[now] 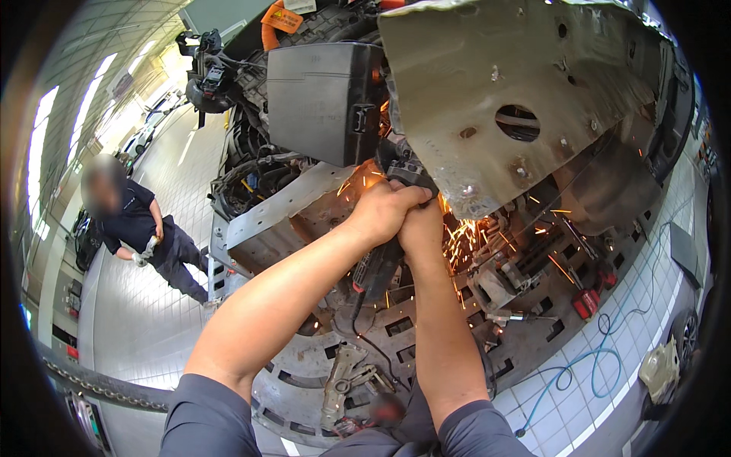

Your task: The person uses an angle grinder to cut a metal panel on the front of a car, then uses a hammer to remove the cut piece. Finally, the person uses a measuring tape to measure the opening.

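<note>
Both of my hands are wrapped round a black angle grinder [377, 274], its head pressed in among the metal of a stripped car front. My left hand [378, 211] grips near its head, and my right hand [421, 231] closes round the body just to the right. Orange sparks [466, 240] spray down and to the right from beside the hands. A bare, bent metal panel [464, 114] with a round hole overhangs them at the right. To the left lies a grey metal rail [285, 206]. The grinder's disc is hidden.
A black plastic box [324, 103] sits beyond my hands, near orange cables [270, 27]. Below is a slotted metal platform [297, 400] with a loose bracket [340, 385]. A red-handled tool [585, 302] and blue hose [594, 365] lie right. Another person [145, 221] stands left.
</note>
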Tool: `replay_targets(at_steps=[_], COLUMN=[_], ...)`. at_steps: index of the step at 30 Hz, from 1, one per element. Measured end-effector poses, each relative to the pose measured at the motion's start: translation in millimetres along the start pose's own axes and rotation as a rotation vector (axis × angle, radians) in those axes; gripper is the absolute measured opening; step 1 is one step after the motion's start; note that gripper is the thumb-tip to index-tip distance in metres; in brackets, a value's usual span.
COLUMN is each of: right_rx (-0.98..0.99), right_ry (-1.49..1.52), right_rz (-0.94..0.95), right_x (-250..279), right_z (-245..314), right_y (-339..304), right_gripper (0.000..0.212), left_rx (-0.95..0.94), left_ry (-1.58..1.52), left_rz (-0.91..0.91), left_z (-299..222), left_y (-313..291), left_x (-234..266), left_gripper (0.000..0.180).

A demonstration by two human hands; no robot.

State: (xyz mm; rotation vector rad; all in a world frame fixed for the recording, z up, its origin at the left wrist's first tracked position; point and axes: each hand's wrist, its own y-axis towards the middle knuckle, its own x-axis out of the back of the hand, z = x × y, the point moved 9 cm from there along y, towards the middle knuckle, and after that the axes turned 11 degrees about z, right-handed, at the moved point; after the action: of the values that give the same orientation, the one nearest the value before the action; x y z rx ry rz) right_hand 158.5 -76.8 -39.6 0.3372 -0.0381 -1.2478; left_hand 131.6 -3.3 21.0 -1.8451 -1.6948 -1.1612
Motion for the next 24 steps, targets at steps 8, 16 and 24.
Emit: replay_targets(at_steps=[8,16,24], right_rx=[0.091,0.065,0.021], right_ry=[0.093,0.076,0.025], right_rz=[-0.058,-0.066,-0.022], right_x=[3.5,2.1,0.4], right_z=[-28.2,-20.2,-22.0], right_y=[8.5,7.1,5.6], right_gripper=[0.025,0.027,0.027], left_rx=[-0.003,-0.056,0.092], left_ry=[0.081,0.271,0.106], left_rz=[0.042,0.059,0.103], left_z=[-2.8,-3.3,3.6], left_y=[0.7,1.2,4.7], left_x=[-3.0,-5.8,-5.3], left_gripper=[0.023,0.023,0.023])
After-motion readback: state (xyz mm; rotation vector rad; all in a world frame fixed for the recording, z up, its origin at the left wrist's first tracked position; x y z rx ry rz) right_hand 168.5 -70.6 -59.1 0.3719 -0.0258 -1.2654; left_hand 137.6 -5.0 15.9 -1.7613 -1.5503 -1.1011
